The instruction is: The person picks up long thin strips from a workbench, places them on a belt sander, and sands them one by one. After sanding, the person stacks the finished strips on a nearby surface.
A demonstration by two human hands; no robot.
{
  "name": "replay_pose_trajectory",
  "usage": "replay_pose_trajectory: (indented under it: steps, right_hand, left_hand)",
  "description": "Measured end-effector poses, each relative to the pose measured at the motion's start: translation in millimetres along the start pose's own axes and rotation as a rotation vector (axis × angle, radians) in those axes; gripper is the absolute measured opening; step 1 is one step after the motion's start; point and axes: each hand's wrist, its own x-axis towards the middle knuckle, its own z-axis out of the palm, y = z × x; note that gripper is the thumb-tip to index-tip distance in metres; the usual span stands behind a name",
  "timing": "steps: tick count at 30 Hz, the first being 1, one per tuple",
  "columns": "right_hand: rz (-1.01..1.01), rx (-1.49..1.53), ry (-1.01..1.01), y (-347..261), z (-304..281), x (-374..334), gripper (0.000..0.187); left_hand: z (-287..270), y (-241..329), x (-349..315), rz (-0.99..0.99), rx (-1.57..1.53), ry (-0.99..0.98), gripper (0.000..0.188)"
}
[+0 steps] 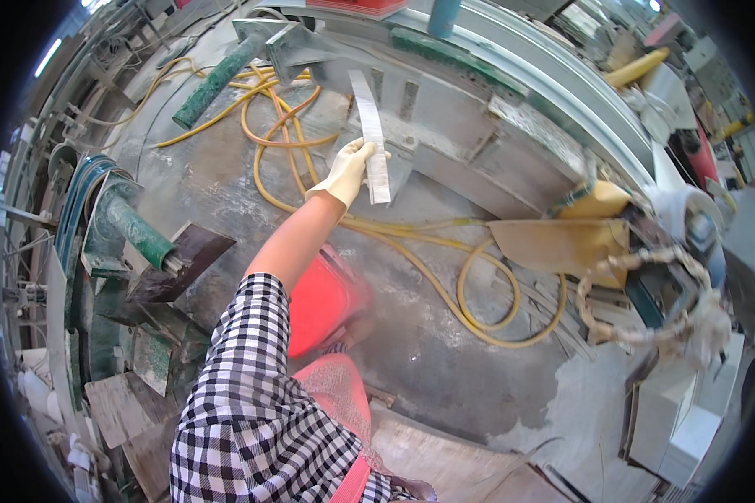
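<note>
Pale strip (371, 126): was in the gloved left hand (343, 174), its longer part reaching beyond the fingers (358, 147), a shorter end on their near side.
Grip: fingers drawn closed on the strip, thumb over its left edge.
Yellow hose (512, 344): lay looped nearby.

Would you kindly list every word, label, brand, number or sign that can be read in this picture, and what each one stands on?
There are none that can be read.
Pale strip in the gloved left hand: no legible text.
Red box at the top edge: partly cut off, any marking too small or blurred to read.
</note>
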Motion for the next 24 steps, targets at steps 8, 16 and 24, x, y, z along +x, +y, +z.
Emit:
replay_pose_trajectory:
  steps: [8, 16, 24]
  right_hand:
    - [-0.127, -0.154, -0.139, -124.4, 74.2, 59.2, 0.044]
    - [-0.203, -0.192, -0.208, -182.8, 135.9, 91.3, 0.039]
    - [-0.182, -0.198, -0.171, -178.8, 126.8, 96.7, 0.036]
  left_hand:
    - [-23.9, 37.5, 123.5, 0.118, 0.003, 0.09, 0.027]
    - [-27.3, 106.4, 259.4, 0.264, -0.047, 0.41, 0.035]
    - [-52.1, -13.3, 280.2, 0.454, 1.552, 0.259, 0.038]
